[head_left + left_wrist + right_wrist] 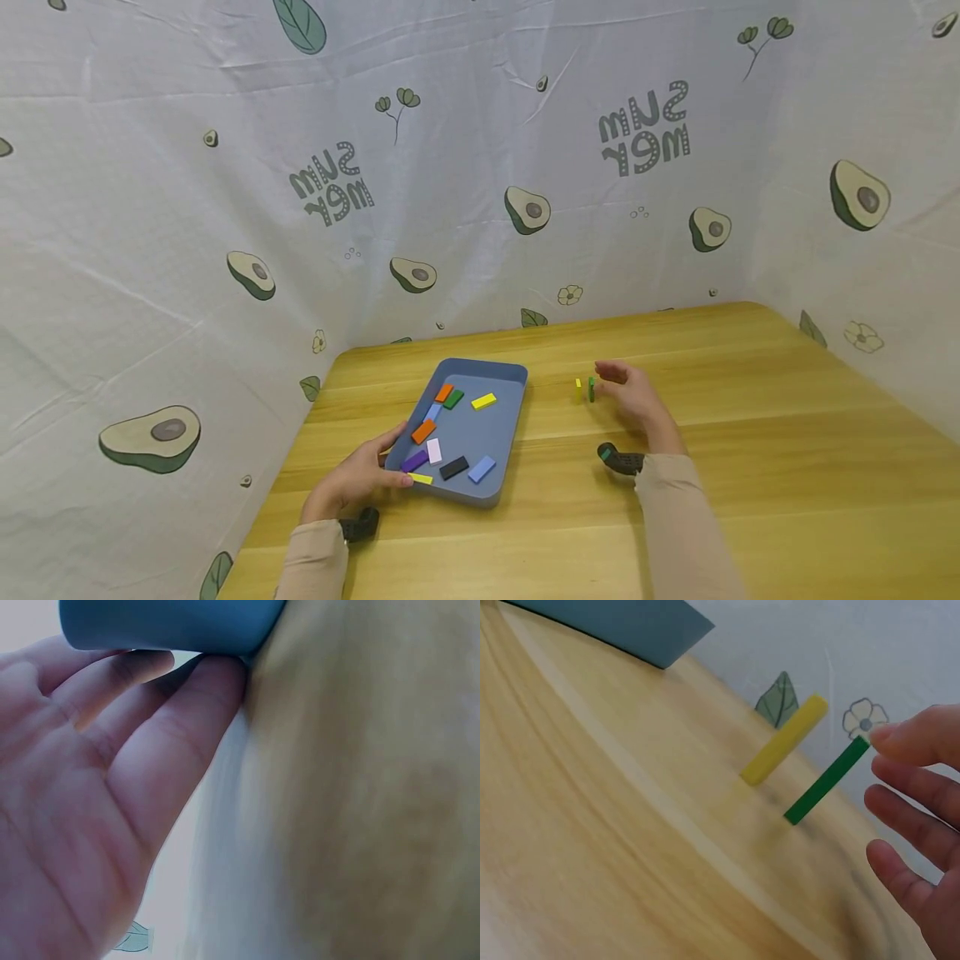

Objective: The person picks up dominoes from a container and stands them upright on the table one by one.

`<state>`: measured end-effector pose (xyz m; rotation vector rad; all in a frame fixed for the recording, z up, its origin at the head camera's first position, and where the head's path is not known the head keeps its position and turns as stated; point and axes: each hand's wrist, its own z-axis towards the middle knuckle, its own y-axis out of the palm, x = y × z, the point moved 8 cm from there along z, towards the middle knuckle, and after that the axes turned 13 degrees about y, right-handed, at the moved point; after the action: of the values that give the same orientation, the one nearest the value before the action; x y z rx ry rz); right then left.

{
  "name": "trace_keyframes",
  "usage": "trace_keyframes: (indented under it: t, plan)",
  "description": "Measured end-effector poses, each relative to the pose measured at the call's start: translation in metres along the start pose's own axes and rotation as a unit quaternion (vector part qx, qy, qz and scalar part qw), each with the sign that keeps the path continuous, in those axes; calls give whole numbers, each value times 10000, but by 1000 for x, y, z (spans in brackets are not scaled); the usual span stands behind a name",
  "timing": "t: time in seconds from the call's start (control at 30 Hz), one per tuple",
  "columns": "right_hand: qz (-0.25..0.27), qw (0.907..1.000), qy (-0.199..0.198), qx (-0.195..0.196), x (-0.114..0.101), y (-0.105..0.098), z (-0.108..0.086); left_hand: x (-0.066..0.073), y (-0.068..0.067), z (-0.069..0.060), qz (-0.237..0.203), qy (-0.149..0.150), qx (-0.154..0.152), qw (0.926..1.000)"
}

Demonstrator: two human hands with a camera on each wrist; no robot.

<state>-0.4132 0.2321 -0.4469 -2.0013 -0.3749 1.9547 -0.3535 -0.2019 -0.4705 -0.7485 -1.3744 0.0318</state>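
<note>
A blue-grey tray (501, 417) lies on the table, holding several coloured blocks. My left hand (354, 477) grips its near left corner, the thumb at the front rim beside a yellow block (421, 478). To the right of the tray, a green block (827, 781) stands upright on its end. A yellow block (784, 741) stands upright just left of it, with a small gap between them. My right hand (633, 396) is right beside the green block, fingers spread and loosely bent. One fingertip is at the top of the green block; whether it touches cannot be told.
The wooden table (750, 392) extends to the right and toward me. Behind and on the sides hangs a white cloth (465, 167) printed with avocados and leaves. Dark devices are strapped on both wrists, including the right one (621, 460).
</note>
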Motion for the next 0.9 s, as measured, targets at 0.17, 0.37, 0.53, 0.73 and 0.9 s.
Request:
trace_keyframes:
  t: [0.17, 0.37, 0.53, 0.73, 0.9]
  plan:
    - [102, 9999, -27, 85, -10, -7, -1, 0, 0, 0, -24, 18, 11, 10000]
    - [197, 9996, 42, 173, -28, -7, -5, 1, 0, 0, -48, -7, 16, 10000]
    - [18, 9998, -160, 154, -53, 2, -8, 1, 0, 0, -50, -10, 46, 10000]
    - [-2, 9989, -440, -127, -77, 22, -15, 1, 0, -1, -4, -33, 99, 9999]
    - [-11, 9969, -613, -495, -88, 42, -15, 1, 0, -1, -20, -55, 100, 9999]
